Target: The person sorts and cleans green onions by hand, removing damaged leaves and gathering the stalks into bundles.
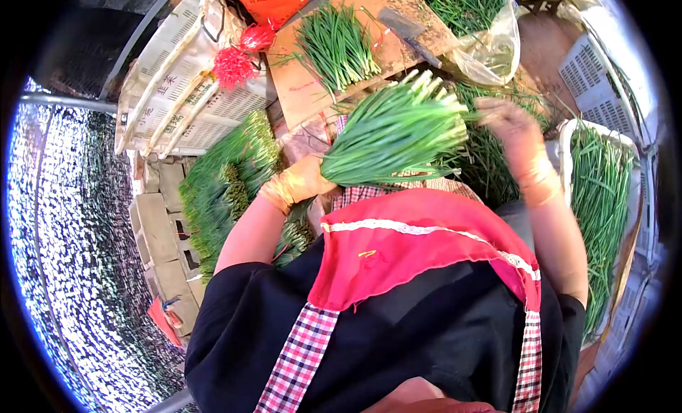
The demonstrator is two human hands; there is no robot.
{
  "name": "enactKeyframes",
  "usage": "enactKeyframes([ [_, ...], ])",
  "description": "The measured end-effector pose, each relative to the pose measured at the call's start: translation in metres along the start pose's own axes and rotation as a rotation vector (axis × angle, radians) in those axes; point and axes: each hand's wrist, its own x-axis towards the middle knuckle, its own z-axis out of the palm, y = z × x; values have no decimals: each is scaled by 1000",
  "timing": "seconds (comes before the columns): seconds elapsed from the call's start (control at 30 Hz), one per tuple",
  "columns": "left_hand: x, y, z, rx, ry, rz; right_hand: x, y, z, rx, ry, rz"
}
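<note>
A thick bunch of green chives (pixel 398 132) with pale cut ends lies across the middle of the view. My left hand (pixel 298 180), in an orange glove, is wrapped round its leafy end. To the right of the pale ends is my right hand (pixel 508 125), gloved too and blurred; its fingers look bent, and whether they pinch a stray blade is too smeared to tell. Beyond the bunch, a smaller pile of chives (pixel 339 47) rests on a wooden board (pixel 302 93), beside a flat-bladed tool (pixel 405 26).
Stacked chive bundles (pixel 234 178) lie at the left on bricks (pixel 158 228). Red ties (pixel 234 66) hang on a white crate (pixel 167 93). Another crate (pixel 566 154) at the right holds loose chives (pixel 600 193). A plastic bag (pixel 497 58) lies beyond my right hand.
</note>
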Motion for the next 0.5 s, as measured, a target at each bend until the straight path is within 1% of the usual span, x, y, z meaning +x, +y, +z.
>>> enactKeyframes([
  [0.03,-1,3,-3,-68,-12,-38,-2,6,-27,82,81,95],
  [0.07,-1,-3,-6,-45,-22,-27,-6,12,-53,21,144,107],
  [0.1,-1,-1,-9,-40,-28,-30,-3,47,-91,-104,116,235],
  [0.13,-1,2,-13,-269,-115,-185,-5,78,-125,-513,96,466],
  [0.17,-1,5,-16,-497,-198,-337,-13,80,-115,-507,101,467],
  [0.23,8,-15,-9,-465,-113,-149,-24,63,-79,-1132,259,167],
  [0.27,7,-9,-8,-474,-116,-155,-22,48,-56,-739,145,89],
  [0.3,7,-6,-8,-481,-118,-160,-21,22,-28,-206,-24,115],
  [0.33,7,-13,-10,-495,-171,-213,-18,8,-10,95,-172,175],
  [0.37,6,-12,-12,-491,-167,-220,-13,0,8,105,-187,238],
  [0.4,6,-9,-15,-496,-209,-276,-10,-3,22,154,-176,294],
  [0.43,6,3,-17,-503,-249,-328,-1,8,29,183,-358,294],
  [0.47,4,17,-13,-530,-176,-218,-1,13,40,268,-329,296],
  [0.5,2,16,-13,-535,-168,-226,-3,12,52,354,-301,303],
])
